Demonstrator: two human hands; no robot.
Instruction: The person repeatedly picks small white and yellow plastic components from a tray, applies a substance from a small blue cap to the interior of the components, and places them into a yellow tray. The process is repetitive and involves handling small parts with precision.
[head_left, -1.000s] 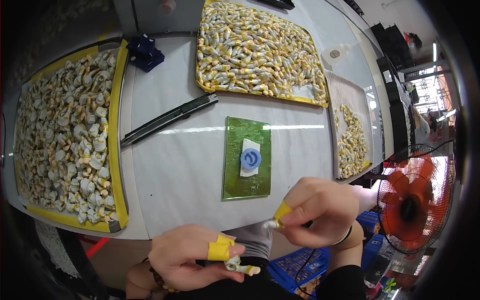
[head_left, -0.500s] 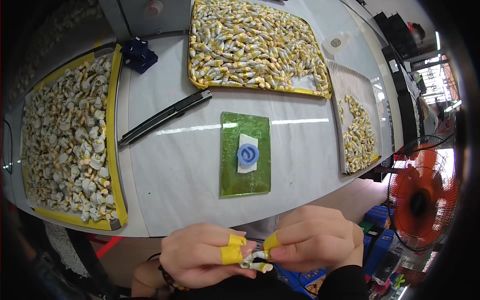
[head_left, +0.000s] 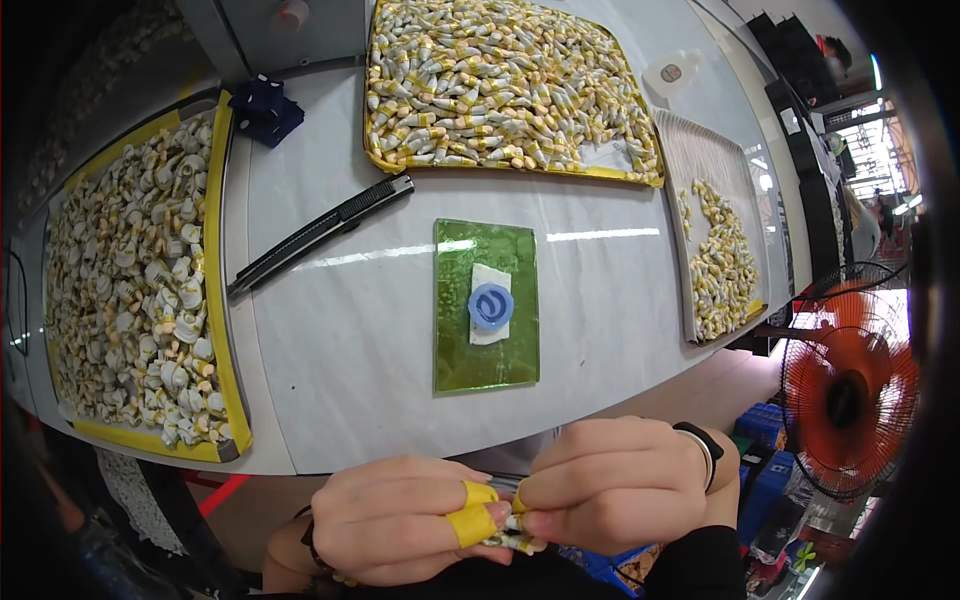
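Close together below the table's front edge, my two hands work on small white pieces (head_left: 518, 544) with yellow bands and peach tips. My left hand (head_left: 395, 515), yellow tape round two fingers, is closed on at least one piece. My right hand (head_left: 620, 487) is closed too, pinching a piece against the left fingertips; it has yellow tape on one finger. The fingers hide much of the pieces. On the table ahead, a green glass plate (head_left: 455, 355) bears a white pad (head_left: 490, 275) with a round blue piece (head_left: 491, 306) on it.
A black utility knife (head_left: 320, 237) lies left of the plate. Yellow-edged trays of similar pieces stand left (head_left: 238, 405) and at the back (head_left: 520, 172). A paler tray (head_left: 705, 155) is at right, near a translucent bottle (head_left: 678, 72). Beyond the table's right edge stands an orange fan (head_left: 850, 400).
My hands have come closer together and cover more of the pieces. The right hand has turned, and a dark band now shows at its wrist. The view has shifted slightly.
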